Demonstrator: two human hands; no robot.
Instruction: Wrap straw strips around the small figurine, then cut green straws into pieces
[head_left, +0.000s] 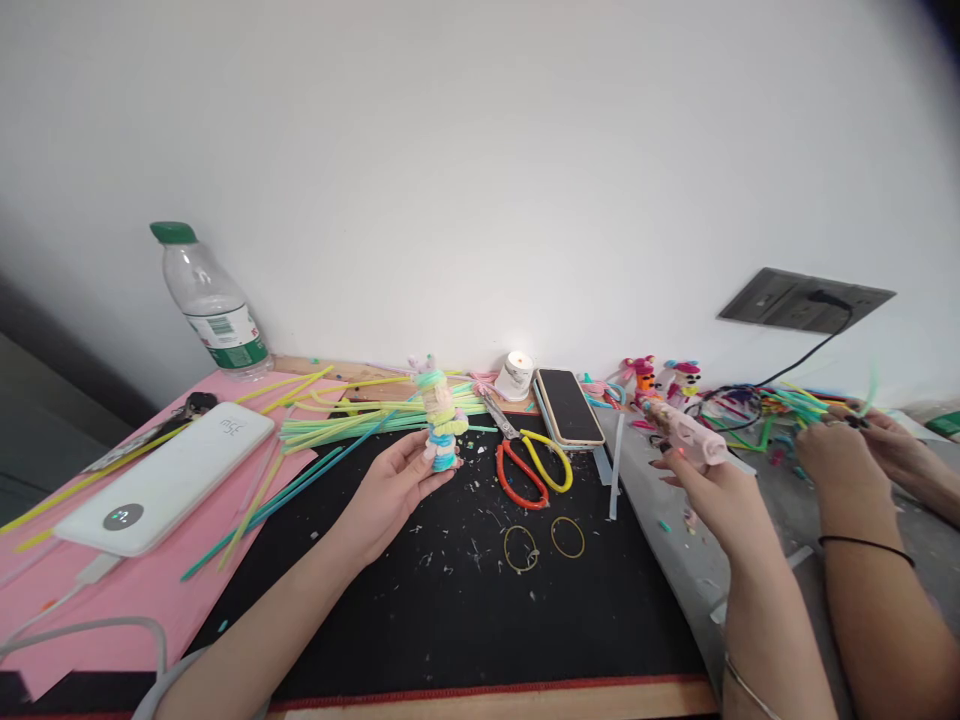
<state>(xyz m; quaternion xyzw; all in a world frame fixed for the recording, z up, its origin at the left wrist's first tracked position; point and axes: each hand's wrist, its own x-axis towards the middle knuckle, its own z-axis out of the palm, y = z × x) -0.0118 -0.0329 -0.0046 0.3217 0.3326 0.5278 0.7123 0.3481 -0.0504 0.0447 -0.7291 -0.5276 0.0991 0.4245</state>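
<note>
A wood-edged counter (pixel 562 698) adjoins a plain white wall (pixel 480 180). A gray socket plate (pixel 780 305) is mounted on the wall's right side.

Counting 1 glue gun (pixel 694 437), 1 fuzzy stack (pixel 433 398), 2 rubber bands (pixel 505 549), 1 pair of scissors (pixel 511 432), 1 phone (pixel 570 408), 1 power bank (pixel 169 475), 2 small figures (pixel 643 378). Can't count overlapping pipe cleaners (pixel 352 430), lol.

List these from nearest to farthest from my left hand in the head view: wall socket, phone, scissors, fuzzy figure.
1. Fuzzy figure: held in the left hand.
2. Scissors: to the hand's right, handles on the black mat.
3. Phone: farther right, beyond the scissors' handles.
4. Wall socket: far right, on the wall.
</note>
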